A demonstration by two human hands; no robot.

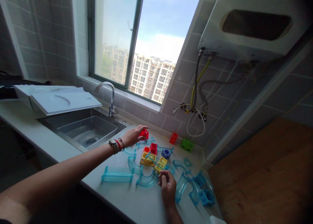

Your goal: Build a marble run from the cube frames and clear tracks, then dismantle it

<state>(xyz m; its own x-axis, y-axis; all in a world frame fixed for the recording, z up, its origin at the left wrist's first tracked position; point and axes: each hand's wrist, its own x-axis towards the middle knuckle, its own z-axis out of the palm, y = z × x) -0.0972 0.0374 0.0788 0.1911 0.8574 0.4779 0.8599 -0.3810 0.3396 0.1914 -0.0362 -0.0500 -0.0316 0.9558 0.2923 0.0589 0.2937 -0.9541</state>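
Note:
My left hand (133, 135) reaches across the counter, its thumb and fingers around a red toy block (144, 133) near the sink's right end. Close to me, my right hand (167, 186) has its fingers curled together; whatever may be between them is hidden. Just beyond it lies a yellow block (161, 164). Red blocks (153, 148) sit by a larger yellow piece (147, 159) in the middle, with a dark blue block (166, 153) to their right. Curved clear-blue track pieces (148, 180) and a straight one (117, 176) lie around them.
A steel sink (117, 131) with a faucet (111, 100) stands left, white foam sheets (66, 102) over its far-left edge. Along the wall are a red block (173, 138) and a green block (187, 145). More blue pieces (207, 197) lie right. Hoses (195, 84) hang above.

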